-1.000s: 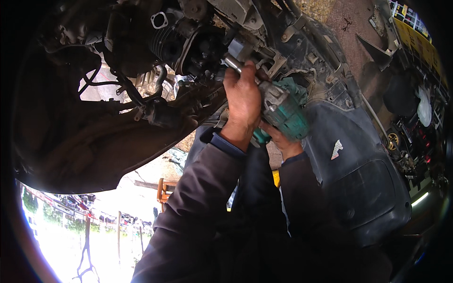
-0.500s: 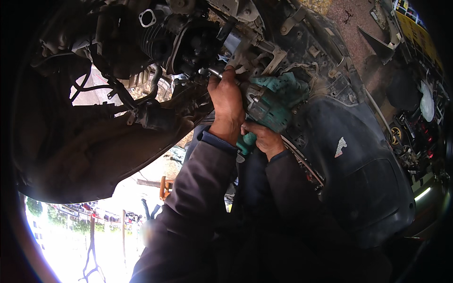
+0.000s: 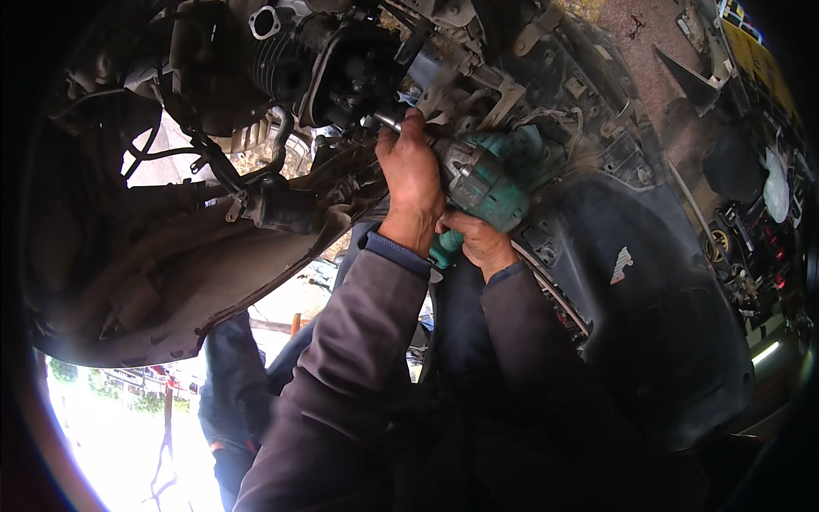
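Note:
A teal and grey impact wrench [image 3: 499, 194] lies across the middle of the view, its nose pointing up and left. My right hand [image 3: 483, 242] is closed round its handle. My left hand [image 3: 412, 179] wraps the front of the tool, thumb up, beside a silver socket [image 3: 388, 121]. That socket reaches into the open, dark end of a finned engine [image 3: 351, 85]; what its tip meets is hidden in shadow. Behind the wrench is a crumpled teal cloth-like thing [image 3: 533, 145].
A curved dark fender-like panel [image 3: 162, 264] spans the left, below hoses and a black component [image 3: 281, 205]. To the right lies a black plastic body part [image 3: 648, 316]. Blue-clad legs of another person [image 3: 230, 384] show at lower left. Parts crowd the far right.
Another person's legs have come into view at lower left. My hands and the wrench keep nearly the same place and hold.

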`<state>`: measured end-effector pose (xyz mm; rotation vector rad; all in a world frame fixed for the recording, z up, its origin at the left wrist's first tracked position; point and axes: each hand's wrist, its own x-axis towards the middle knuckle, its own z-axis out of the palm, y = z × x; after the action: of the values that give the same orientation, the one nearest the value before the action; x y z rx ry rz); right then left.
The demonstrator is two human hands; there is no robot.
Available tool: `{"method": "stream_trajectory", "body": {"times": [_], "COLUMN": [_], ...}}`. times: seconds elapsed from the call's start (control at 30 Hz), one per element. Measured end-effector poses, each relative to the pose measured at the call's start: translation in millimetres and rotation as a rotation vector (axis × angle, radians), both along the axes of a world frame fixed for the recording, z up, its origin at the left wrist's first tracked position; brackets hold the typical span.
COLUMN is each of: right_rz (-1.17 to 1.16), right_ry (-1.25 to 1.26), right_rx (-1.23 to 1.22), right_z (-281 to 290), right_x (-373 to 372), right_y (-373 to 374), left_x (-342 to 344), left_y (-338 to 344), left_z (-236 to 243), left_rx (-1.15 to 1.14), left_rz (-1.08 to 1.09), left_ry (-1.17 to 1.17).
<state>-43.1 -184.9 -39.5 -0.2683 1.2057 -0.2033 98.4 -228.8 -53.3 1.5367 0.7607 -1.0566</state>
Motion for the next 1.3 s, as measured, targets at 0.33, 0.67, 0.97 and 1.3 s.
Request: {"method": "stream_trajectory", "body": {"times": [0.33, 0.67, 0.97, 1.3], "right_rz": [0.088, 0.426, 0.583, 0.512], "right_ry": [-0.004, 0.137, 0.190, 0.177], "right_rx": [-0.063, -0.612, -0.956, -0.601], "right_z": [1.0, 44.2, 62.0, 49.7], "right_x": [-4.2, -2.1, 25.5, 19.2], "right_y": [-8.4, -47.6, -73.6, -67.9], "left_x": [-4.0, 3.5, 28.6, 21.5], "left_y": [1.4, -26.3, -41.4, -44.9], "left_z": [-7.7, 45.6, 60.3, 48.0], "left_rx": [-0.044, -0.227, -0.298, -0.220], "left_rz": [0.026, 0.019, 0.056, 0.053], "left_ry": [-0.016, 0.079, 0.149, 0.002]}}
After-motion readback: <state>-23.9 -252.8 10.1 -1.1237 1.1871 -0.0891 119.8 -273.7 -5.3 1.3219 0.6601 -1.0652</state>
